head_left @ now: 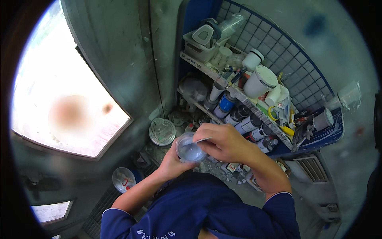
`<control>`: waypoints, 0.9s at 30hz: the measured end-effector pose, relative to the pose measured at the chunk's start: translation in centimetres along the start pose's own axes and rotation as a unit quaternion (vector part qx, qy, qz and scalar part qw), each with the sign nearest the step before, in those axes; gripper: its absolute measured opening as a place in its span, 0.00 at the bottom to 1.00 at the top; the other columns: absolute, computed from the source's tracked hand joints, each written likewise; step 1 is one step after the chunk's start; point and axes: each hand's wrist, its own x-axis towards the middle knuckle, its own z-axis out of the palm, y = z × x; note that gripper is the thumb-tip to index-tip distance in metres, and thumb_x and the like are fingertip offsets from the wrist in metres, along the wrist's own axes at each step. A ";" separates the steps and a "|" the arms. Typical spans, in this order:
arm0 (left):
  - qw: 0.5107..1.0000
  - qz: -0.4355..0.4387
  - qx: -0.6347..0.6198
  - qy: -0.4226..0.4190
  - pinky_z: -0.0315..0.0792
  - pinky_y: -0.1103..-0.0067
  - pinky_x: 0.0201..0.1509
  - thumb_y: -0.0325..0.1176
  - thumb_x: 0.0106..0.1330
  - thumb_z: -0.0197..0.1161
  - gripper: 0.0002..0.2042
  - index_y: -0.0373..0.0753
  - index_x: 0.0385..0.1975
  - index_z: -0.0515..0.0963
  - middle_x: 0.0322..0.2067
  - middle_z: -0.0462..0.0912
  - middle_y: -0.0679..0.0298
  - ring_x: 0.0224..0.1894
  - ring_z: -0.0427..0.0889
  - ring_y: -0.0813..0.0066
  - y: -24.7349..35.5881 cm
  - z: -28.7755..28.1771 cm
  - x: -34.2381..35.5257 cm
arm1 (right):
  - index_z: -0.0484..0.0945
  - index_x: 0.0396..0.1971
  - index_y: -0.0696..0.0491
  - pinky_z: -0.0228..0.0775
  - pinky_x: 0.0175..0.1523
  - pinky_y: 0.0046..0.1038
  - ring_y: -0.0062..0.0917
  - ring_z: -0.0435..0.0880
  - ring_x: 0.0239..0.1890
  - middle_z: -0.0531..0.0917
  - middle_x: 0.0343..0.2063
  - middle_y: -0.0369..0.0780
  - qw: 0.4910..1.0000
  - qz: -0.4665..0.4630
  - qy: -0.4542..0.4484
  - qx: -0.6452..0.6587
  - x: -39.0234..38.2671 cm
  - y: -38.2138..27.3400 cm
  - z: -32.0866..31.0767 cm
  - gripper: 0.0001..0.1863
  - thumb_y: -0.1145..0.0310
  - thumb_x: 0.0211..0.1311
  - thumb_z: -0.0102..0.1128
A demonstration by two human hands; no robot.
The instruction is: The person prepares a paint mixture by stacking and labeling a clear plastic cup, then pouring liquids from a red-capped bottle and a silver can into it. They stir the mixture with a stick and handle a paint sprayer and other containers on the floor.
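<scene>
In front of my chest a clear plastic cup (190,152) is gripped by my left hand (172,164), its fingers wrapped round the side. Pale, see-through liquid seems to lie inside it. Over the cup's right rim, my right hand (221,140) pinches a thin flat stick (204,139). One end of that stick sticks out past the fingers; the other slants down into the cup, and its tip is hard to make out.
Ahead to the right stands a blue shelf rack (338,131) with a wire grid back. A white tub (260,81) and a yellow tape roll (273,113) sit on its upper shelf, above several cans (247,124). A round tin (162,132) and a bucket (123,180) are to the left.
</scene>
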 end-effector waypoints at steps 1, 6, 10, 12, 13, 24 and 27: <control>0.999 0.011 0.030 0.006 0.70 0.71 0.67 0.26 0.50 0.79 0.43 0.37 0.68 0.64 0.59 0.76 0.60 0.62 0.76 0.70 -0.2 -0.2 0.0 | 0.80 0.42 0.51 0.74 0.31 0.34 0.38 0.85 0.31 0.83 0.35 0.39 1.000 0.008 -0.003 -0.012 -0.3 -0.1 -0.4 0.11 0.77 0.59 0.68; 0.999 -0.031 0.032 0.013 0.70 0.71 0.67 0.26 0.50 0.78 0.42 0.37 0.67 0.65 0.59 0.77 0.59 0.62 0.76 0.70 0.2 -0.6 0.2 | 0.79 0.42 0.51 0.74 0.32 0.38 0.42 0.84 0.31 0.82 0.34 0.40 0.999 0.005 -0.052 0.011 -0.6 -1.1 -1.4 0.10 0.73 0.61 0.67; 0.999 -0.027 0.025 0.000 0.71 0.71 0.67 0.26 0.50 0.78 0.41 0.37 0.67 0.66 0.58 0.78 0.59 0.61 0.77 0.70 0.3 0.0 0.2 | 0.79 0.42 0.51 0.74 0.32 0.38 0.42 0.84 0.31 0.82 0.34 0.40 0.999 -0.004 -0.032 0.040 -0.4 -0.6 -0.6 0.10 0.73 0.62 0.67; 1.000 -0.017 0.025 -0.002 0.71 0.71 0.66 0.26 0.50 0.78 0.41 0.36 0.67 0.66 0.57 0.78 0.59 0.61 0.77 0.70 0.5 0.2 0.3 | 0.79 0.42 0.51 0.74 0.32 0.38 0.42 0.84 0.31 0.82 0.34 0.40 1.000 -0.003 -0.009 0.026 -0.4 -0.1 -0.7 0.10 0.73 0.62 0.67; 1.000 -0.013 0.025 0.000 0.71 0.71 0.66 0.26 0.50 0.78 0.41 0.36 0.67 0.66 0.57 0.78 0.59 0.60 0.77 0.70 0.5 0.2 0.3 | 0.79 0.42 0.51 0.74 0.32 0.38 0.42 0.84 0.31 0.82 0.35 0.40 1.000 -0.001 0.001 0.013 -0.4 0.1 -0.9 0.10 0.73 0.62 0.67; 0.999 -0.036 0.008 -0.015 0.69 0.71 0.68 0.26 0.50 0.79 0.42 0.36 0.68 0.65 0.59 0.76 0.62 0.61 0.76 0.73 -0.1 0.5 0.7 | 0.79 0.43 0.51 0.74 0.32 0.37 0.41 0.84 0.30 0.82 0.34 0.39 0.998 0.038 -0.026 0.046 -1.2 -0.3 -1.4 0.10 0.72 0.62 0.67; 0.999 -0.032 0.018 -0.014 0.69 0.71 0.68 0.26 0.51 0.79 0.42 0.36 0.68 0.65 0.59 0.77 0.61 0.62 0.76 0.72 0.2 0.5 0.9 | 0.79 0.43 0.51 0.73 0.31 0.37 0.40 0.84 0.30 0.81 0.34 0.39 0.999 0.038 0.005 -0.001 -1.5 0.1 -1.6 0.11 0.72 0.62 0.66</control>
